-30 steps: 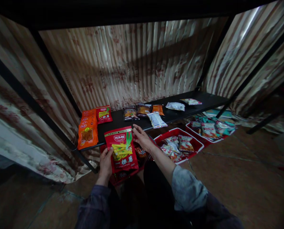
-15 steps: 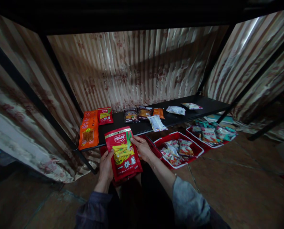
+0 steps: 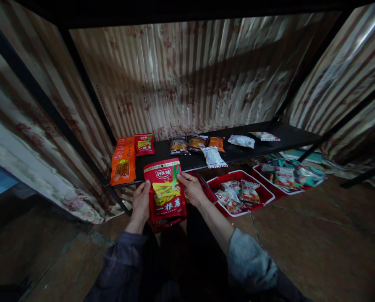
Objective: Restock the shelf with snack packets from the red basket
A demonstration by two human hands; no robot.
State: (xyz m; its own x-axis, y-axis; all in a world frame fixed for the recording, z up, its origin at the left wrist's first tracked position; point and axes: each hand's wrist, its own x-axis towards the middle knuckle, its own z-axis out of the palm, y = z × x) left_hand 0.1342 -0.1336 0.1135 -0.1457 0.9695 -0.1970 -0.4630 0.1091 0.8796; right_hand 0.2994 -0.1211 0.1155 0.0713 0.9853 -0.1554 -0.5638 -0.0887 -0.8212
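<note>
A red snack bag (image 3: pixel 166 195) with yellow sticks pictured on its front is held upright between my two hands, in front of the shelf's near edge. My left hand (image 3: pixel 140 206) pinches its left side, thumb on the front. On the upper right side, my right hand (image 3: pixel 192 188) grips the bag near the green leaf picture. Beyond it on the black shelf (image 3: pixel 162 157) lie a matching smaller-looking red snack bag (image 3: pixel 145 144) and an orange snack bag (image 3: pixel 123 161). What is below the held bag is mostly hidden, though dark red packaging shows there.
Several small snack packets (image 3: pixel 197 143) lie along the shelf's middle, and a white packet (image 3: pixel 214 157) overhangs its front edge. On the floor stand a red basket (image 3: pixel 271 196) of packets and another red basket (image 3: pixel 256 168) of teal packets. Black frame posts (image 3: pixel 83 84) and striped curtains (image 3: pixel 187 75) surround the shelf.
The held red bag has turned more upright and shifted slightly right, both hands still on it. My view has tilted down a little and moved left, so the shelf appears farther right.
</note>
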